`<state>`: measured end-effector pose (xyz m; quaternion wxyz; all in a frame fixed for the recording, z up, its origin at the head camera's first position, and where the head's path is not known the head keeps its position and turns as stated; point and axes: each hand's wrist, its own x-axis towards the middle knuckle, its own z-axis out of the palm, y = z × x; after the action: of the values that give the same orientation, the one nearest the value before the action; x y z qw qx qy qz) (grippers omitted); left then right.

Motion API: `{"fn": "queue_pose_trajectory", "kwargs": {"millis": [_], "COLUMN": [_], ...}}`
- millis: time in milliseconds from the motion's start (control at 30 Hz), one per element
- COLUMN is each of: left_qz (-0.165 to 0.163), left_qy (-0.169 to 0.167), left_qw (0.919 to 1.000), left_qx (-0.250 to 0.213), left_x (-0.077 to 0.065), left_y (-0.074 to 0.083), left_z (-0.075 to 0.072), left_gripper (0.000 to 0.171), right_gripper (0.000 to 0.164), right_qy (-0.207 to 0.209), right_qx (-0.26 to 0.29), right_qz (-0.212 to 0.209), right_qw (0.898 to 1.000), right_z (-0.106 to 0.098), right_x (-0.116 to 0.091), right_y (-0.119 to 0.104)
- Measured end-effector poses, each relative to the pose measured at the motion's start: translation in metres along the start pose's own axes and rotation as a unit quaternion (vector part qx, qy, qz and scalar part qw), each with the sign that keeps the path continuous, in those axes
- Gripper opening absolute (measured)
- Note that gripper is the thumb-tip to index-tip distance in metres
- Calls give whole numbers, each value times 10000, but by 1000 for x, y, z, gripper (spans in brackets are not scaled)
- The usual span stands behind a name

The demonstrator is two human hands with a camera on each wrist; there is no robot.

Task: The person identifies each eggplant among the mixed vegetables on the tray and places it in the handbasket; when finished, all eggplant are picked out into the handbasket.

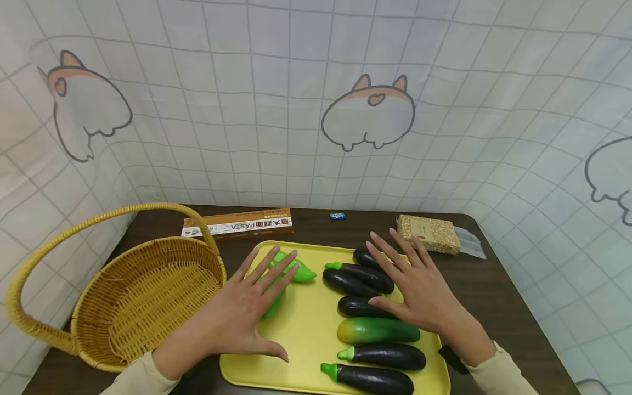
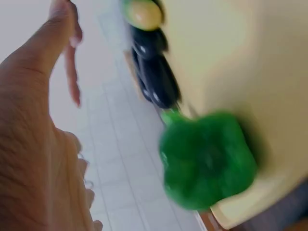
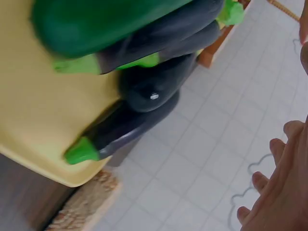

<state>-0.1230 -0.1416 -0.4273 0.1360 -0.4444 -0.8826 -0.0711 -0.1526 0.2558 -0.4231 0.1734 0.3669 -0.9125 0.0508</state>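
Both hands hover with spread fingers over a yellow tray, holding nothing. My left hand is above the tray's left part, partly covering a green bell pepper and a lighter green pepper. Over the right part is my right hand, hiding the ends of some eggplants. Several dark eggplants lie there in a column, among them a front eggplant and one just behind it. Between them and the rear ones lies a green cucumber-like vegetable with a yellowish end.
A wicker basket with a tall handle stands left of the tray. Behind the tray lie a pasta box and a small blue packet. A vacuum-packed bag of grain sits at the back right. White checked curtains surround the dark table.
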Motion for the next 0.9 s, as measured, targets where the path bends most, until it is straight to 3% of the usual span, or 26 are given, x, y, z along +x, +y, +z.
{"fn": "queue_pose_trajectory", "kwargs": {"millis": [233, 433, 567, 733, 900], "left_qz": [281, 664, 723, 703, 1036], "left_qy": [106, 182, 165, 57, 126], "left_qw": [9984, 9946, 9936, 9888, 9799], "left_qx": [-474, -781, -850, -1318, -1702], "left_x": [7, 10, 10, 10, 13], "left_y": [26, 45, 52, 59, 71], "left_z": [2, 19, 32, 45, 58], "left_gripper": [137, 137, 130, 116, 91], "right_gripper": [93, 91, 89, 86, 83], "right_qy": [140, 95, 46, 17, -102], "right_qx": [-23, -12, 13, 98, 115], "right_qz": [284, 547, 743, 896, 1005], "right_qw": [9995, 9985, 9972, 9959, 9948], "right_z": [6, 14, 19, 24, 29], "right_x": [-23, -46, -58, -69, -83], "right_y": [18, 31, 40, 47, 50]}}
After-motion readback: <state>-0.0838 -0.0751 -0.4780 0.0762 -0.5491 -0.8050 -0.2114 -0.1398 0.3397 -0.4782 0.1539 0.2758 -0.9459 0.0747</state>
